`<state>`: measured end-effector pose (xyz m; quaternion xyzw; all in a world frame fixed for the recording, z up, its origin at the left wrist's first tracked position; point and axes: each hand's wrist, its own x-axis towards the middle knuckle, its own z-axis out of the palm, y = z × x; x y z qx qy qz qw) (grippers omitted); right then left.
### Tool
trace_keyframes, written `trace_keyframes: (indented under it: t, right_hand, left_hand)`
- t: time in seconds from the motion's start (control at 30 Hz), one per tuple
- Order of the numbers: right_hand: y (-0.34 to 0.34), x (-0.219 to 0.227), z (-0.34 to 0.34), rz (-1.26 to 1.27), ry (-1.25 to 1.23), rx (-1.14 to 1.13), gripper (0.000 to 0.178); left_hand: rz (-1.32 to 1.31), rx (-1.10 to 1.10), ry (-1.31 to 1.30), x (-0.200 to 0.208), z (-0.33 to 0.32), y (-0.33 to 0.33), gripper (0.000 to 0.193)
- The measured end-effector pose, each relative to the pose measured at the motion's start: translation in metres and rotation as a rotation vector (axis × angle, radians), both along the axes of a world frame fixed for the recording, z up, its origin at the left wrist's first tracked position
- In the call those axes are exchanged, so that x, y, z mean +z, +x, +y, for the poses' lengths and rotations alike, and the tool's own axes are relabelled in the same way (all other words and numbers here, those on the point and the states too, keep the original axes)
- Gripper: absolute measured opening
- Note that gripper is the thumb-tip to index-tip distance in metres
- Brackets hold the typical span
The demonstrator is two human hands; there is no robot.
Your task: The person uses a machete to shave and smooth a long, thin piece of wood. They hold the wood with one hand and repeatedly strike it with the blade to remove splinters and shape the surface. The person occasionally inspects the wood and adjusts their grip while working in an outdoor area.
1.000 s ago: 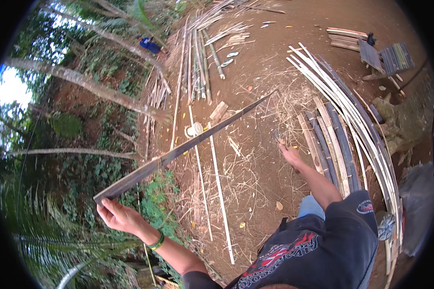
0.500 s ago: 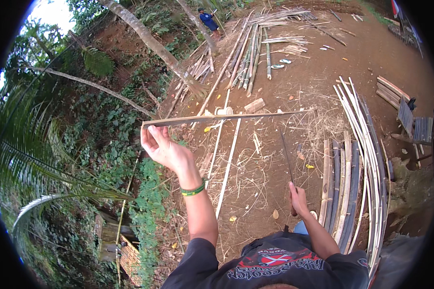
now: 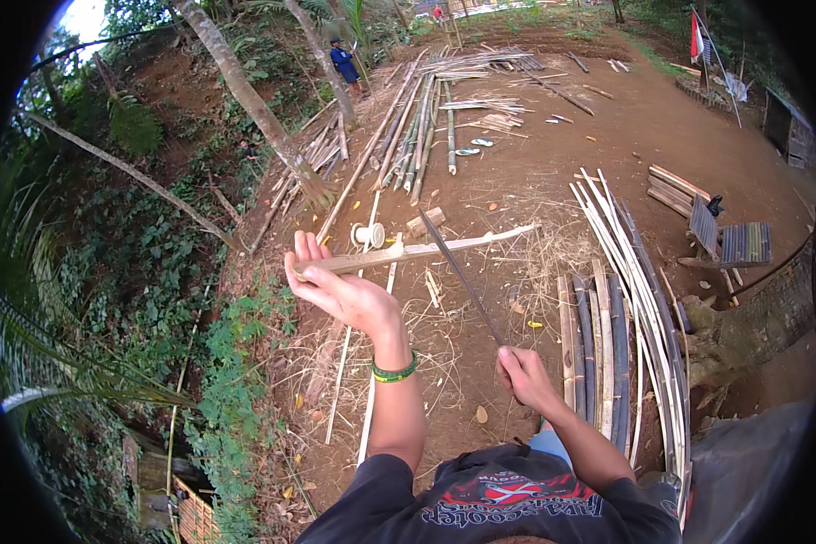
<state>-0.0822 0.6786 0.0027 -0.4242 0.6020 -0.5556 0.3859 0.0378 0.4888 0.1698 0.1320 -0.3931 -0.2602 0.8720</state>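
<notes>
In front of me, my left hand grips a split bamboo strip near one end, thumb on top and fingers beneath. The strip runs off to the right, its pale face showing and its far end narrow. My right hand is closed around the handle of a long dark machete, mostly hidden by the fingers. The blade points up and to the left, and its tip overlaps the strip in the picture; whether they touch I cannot tell.
Split bamboo lengths and long pale strips lie on my right. Farther off are bamboo poles and green sandals. A pale spool-shaped piece stands ahead. A plant-covered slope borders the left; a person stands beyond.
My left hand has turned the bamboo strip so its pale face shows. My right hand has raised the machete, its blade swinging left to the strip. The view has tilted up and right.
</notes>
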Motion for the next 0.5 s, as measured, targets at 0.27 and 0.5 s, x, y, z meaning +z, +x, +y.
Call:
trace_keyframes:
  t: [0.27,0.5]
  right_hand:
    - [0.008,0.106,-0.019,0.039,-0.162,0.107,0.049]
    - [0.021,0.177,-0.016,0.101,-0.419,0.213,0.055]
  left_hand:
    - [-0.036,-0.095,0.131,-0.002,0.031,-0.002,0.044]
    - [0.055,-0.241,0.016,-0.011,0.040,0.013,0.093]
